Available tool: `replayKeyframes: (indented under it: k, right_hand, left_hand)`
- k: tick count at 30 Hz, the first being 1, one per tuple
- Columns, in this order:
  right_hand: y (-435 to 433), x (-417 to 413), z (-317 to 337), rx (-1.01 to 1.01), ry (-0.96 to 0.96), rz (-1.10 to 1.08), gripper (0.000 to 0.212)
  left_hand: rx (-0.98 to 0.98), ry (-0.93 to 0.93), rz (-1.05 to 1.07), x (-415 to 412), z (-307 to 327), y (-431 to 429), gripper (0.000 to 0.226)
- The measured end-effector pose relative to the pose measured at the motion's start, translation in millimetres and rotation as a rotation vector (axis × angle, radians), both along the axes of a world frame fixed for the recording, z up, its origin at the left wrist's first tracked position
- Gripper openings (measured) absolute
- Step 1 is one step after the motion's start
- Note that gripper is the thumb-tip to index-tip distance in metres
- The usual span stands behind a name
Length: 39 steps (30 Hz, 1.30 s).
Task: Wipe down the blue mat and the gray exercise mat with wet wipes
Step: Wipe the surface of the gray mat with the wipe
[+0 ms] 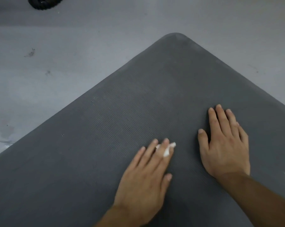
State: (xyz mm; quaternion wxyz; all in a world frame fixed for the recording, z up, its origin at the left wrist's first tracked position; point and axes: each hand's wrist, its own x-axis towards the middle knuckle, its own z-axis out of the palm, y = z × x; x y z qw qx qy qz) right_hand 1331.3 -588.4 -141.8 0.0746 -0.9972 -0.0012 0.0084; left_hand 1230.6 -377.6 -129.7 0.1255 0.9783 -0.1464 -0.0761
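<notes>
Down flat on the gray mat [92,161], hands outspread (wipe [166,152] under left hand [144,181], right hand [225,148] empty).

Floor [60,40] = light gray, matte, w/ dark scuffs [30,53] on left and a smaller mark [48,72] below them. Black ribbed round obj [38,4] at top-left, cut off by frame edge, can't ID. Faint darker stain [6,130] low on left, thin pale line [1,141] just under it.
</notes>
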Motion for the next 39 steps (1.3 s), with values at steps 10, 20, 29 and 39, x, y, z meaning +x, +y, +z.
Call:
replayKeyframes:
  k: [10,20,29,39]
  right_hand:
    - [-2,1,0,-0.015,0.007,0.011,0.074]
    - [-1,0,0,0.006,-0.002,0.010,0.074]
    - [0,0,0,0.008,-0.015,0.015,0.074]
    - [-1,-1,-1,0.011,-0.030,0.006,0.073]
  left_hand:
    - [0.013,0.036,0.497,154,-8,114,0.060]
    - [-0.028,-0.003,-0.047,17,2,17,0.065]
    - [0.061,-0.017,0.055,6,0,71,0.058]
    - [0.041,0.020,0.451,95,-9,140,0.069]
